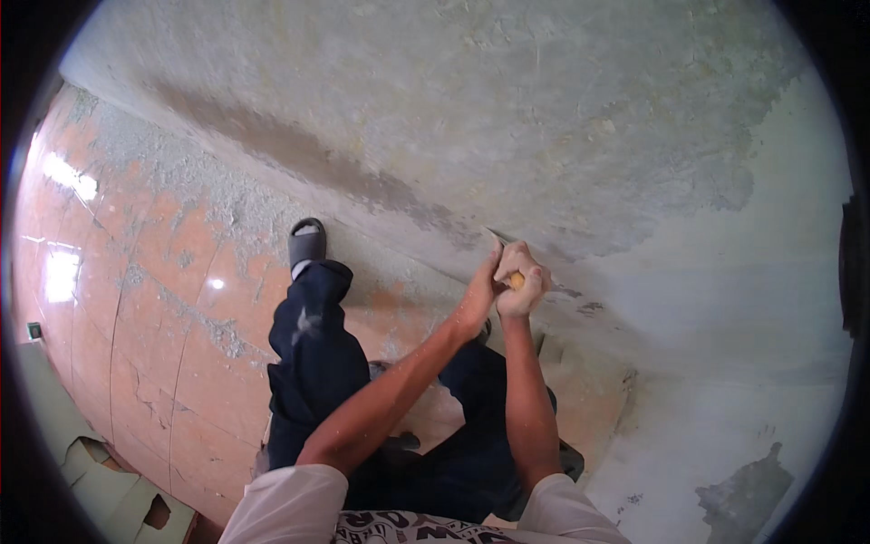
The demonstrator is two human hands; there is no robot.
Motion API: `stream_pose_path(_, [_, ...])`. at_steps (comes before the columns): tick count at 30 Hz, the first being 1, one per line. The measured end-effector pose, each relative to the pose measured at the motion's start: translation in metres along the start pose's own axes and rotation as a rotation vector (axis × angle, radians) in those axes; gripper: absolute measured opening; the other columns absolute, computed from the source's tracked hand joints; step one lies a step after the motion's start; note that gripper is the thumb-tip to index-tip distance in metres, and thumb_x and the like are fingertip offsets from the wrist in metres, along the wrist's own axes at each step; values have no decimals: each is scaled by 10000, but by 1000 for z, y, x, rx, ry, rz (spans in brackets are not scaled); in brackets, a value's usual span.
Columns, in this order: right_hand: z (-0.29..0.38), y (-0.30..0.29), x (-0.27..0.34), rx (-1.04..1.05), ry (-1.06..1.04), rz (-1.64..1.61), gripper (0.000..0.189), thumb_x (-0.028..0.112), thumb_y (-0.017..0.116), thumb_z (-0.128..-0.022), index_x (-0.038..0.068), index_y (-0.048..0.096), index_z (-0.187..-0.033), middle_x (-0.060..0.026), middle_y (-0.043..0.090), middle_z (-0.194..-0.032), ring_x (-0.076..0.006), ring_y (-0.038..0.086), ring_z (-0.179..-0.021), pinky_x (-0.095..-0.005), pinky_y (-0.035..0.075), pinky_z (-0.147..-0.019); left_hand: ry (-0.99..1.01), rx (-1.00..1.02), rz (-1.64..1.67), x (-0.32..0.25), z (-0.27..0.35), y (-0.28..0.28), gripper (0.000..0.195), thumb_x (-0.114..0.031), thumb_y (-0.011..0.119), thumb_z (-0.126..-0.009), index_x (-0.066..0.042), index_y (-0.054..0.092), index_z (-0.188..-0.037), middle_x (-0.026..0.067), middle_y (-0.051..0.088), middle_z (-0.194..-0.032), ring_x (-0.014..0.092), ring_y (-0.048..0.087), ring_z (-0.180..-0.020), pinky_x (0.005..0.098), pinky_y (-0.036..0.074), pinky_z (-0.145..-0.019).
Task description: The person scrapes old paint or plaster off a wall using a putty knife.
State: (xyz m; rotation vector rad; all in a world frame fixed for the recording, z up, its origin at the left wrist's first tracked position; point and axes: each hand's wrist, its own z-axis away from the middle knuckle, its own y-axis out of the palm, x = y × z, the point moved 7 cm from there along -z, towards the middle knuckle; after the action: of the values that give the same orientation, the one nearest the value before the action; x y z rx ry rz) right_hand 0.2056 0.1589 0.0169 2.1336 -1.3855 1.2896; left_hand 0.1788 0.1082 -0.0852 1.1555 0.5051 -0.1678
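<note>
My right hand (527, 277) is closed around the yellowish handle (517, 281) of a scraper, its butt end showing between the fingers. Beside it, my left hand (485, 277) presses against the tool near the blade, with its fingers partly hidden. The scraper's thin blade (495, 235) meets the lower part of a wall (476, 136) with patchy grey plaster. Darker bare patches (380, 187) run along the wall's base, up to the blade. To the right, a smoother pale coating (707, 265) covers the surface.
Orange floor tiles (197, 353) carry crumbled grey scrapings (234, 207) along the wall. My slippered foot (308, 241) rests close to the wall base. A pale green broken panel (109, 486) with holes lies at lower left, near a small green box (34, 331).
</note>
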Motion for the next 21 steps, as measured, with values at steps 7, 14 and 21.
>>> stream_pose_path(7, [-6, 16, 26, 57, -80, 51, 635, 367, 340, -1088, 12, 576, -617, -71, 509, -588, -247, 496, -627, -396, 429, -676, -40, 63, -32, -5, 2, 0, 564, -514, 335, -1194, -70, 585, -1437, 69, 647, -1334, 171, 600, -1302, 382, 449, -1162])
stream_pose_path(14, [13, 31, -12, 54, 27, 95, 601, 311, 326, -1112, 3, 556, -649, -89, 572, -635, -264, 532, -647, -417, 455, -672, -9, 70, -8, 4, -14, -41, 533, -494, 334, -1191, -80, 597, -1398, 88, 651, -1351, 202, 607, -1310, 379, 430, -1188])
stream_pose_path(21, [-6, 8, 31, -21, -82, -51, 673, 385, 308, -1120, 7, 541, -615, -69, 527, -606, -229, 487, -633, -386, 409, -661, -15, 154, -62, -2, -5, -5, 592, -528, 314, -1193, -63, 532, -1487, 76, 605, -1421, 198, 567, -1347, 380, 398, -1203])
